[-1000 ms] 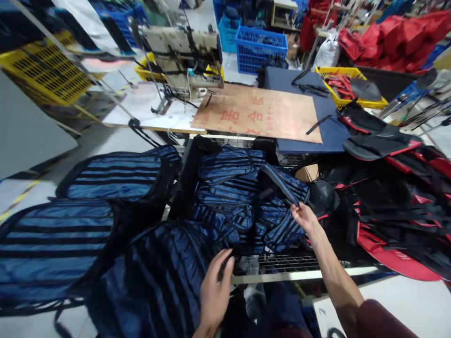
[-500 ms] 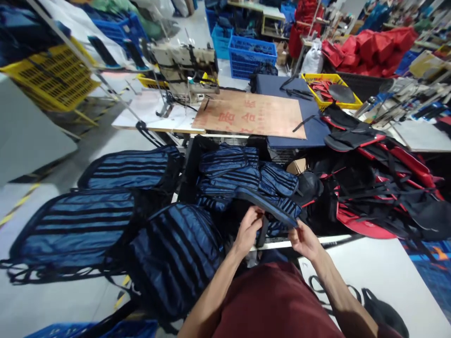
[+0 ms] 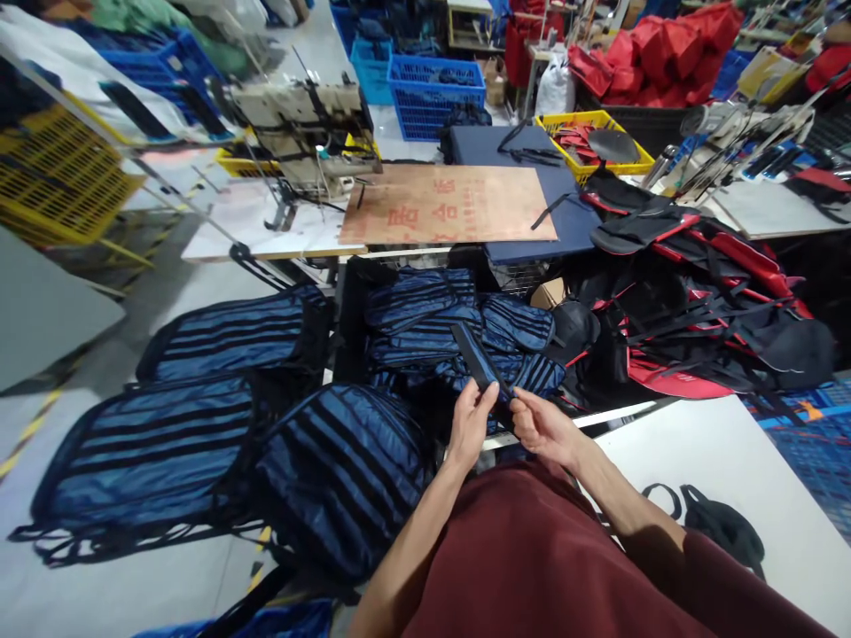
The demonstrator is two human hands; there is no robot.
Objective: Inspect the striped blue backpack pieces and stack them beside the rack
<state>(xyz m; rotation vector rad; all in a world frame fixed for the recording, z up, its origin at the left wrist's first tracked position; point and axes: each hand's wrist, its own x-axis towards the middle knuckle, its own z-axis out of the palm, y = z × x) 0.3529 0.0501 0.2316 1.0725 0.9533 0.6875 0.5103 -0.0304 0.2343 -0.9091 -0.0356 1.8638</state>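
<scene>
Between my two hands is a dark strap (image 3: 474,352) with a blue stripe, perhaps a backpack shoulder strap; its lower part is hidden by my fingers. My left hand (image 3: 472,421) is closed around it, thumb on top. Close beside it, my right hand (image 3: 542,424) pinches the strap's near end. Beyond my hands, several blue pieces with black stripes (image 3: 425,301) lie piled in a dark-sided bin. A blue black-striped backpack (image 3: 346,470) sits left of my forearm, next to more striped backpack pieces (image 3: 160,434).
Red and black bag pieces (image 3: 698,301) are heaped to the right. A white table (image 3: 718,478) at my right bears a black pouch (image 3: 724,532). Across the bin stand a sewing machine (image 3: 306,124) and a brown board (image 3: 445,206). Blue crates (image 3: 435,97) stand farther back.
My hands have come closer together. The strap, which was stretched sideways between them, now points up and away from my left hand. The view has shifted slightly to the right.
</scene>
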